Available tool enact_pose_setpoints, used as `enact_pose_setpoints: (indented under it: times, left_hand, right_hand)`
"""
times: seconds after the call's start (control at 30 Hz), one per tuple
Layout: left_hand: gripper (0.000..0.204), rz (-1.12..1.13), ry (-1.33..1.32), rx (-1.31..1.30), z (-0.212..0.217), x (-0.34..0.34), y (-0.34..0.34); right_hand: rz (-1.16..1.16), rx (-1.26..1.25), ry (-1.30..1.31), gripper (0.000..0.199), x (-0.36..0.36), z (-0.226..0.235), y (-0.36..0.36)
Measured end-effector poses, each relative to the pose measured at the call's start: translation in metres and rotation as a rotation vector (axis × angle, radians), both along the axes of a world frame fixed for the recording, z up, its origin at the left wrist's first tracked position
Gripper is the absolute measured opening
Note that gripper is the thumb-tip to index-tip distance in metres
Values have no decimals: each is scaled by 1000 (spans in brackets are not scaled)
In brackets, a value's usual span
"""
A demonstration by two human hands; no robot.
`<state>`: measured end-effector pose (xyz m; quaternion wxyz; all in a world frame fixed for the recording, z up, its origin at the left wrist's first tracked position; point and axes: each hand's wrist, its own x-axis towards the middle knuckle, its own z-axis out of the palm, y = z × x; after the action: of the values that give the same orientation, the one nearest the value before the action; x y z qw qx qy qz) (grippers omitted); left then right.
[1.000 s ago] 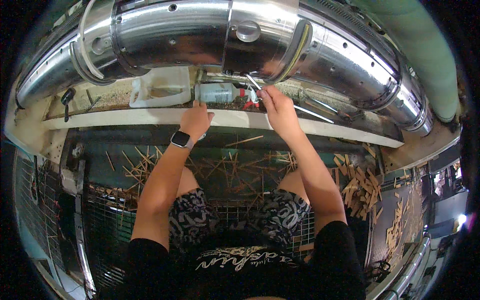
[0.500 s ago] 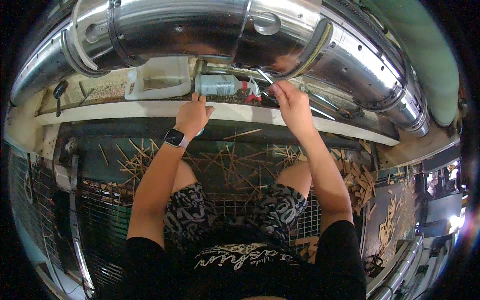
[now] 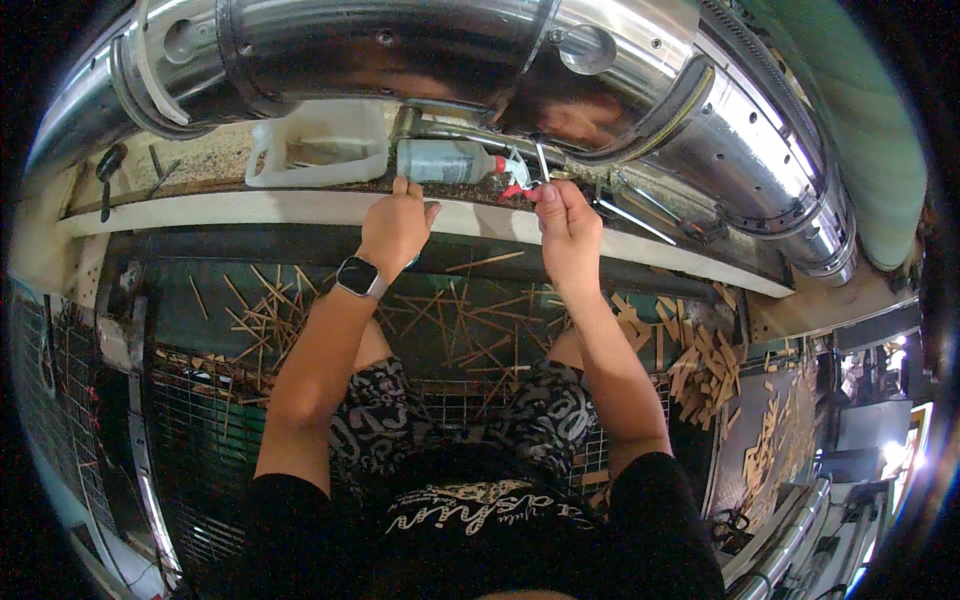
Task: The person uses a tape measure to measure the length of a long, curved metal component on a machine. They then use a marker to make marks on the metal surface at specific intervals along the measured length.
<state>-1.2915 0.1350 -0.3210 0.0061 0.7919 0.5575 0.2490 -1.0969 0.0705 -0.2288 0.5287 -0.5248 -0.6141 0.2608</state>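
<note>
My right hand (image 3: 568,222) pinches a thin silver metal rod (image 3: 542,163) between thumb and fingers. The rod stands nearly upright, its far end at the lower edge of the large shiny metal roller (image 3: 400,55). Whether that end sits in a hole is too small to tell. My left hand (image 3: 395,225) rests on the pale beam (image 3: 490,222), fingertips laid over its far edge and thumb apart; nothing shows in it. Just beyond those fingertips lies a spray bottle (image 3: 440,162) with a red and white trigger head, pointing toward my right hand.
Left of the bottle is a cut-open translucent plastic jug (image 3: 330,150). Metal tools (image 3: 640,218) lie behind the beam at the right, and a black-handled lever (image 3: 108,178) is at the far left. Thin strips (image 3: 460,320) and brown pieces (image 3: 708,370) litter the area below.
My right hand has moved left and slightly down relative to the bottle, and the rod has swung from slanted to nearly upright. My left hand stays on the beam. The view has shifted a little.
</note>
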Motion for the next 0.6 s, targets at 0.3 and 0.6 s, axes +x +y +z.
enact_pose_setpoints:
  times: [0.3, 0.6]
  left_hand:
    - [40, 101, 105, 27, 2, 13, 5]
    - [22, 27, 34, 111, -11, 19, 4]
  right_hand:
    - [240, -356, 862, 43, -32, -7, 3]
    - [424, -473, 1204, 54, -76, -10, 15]
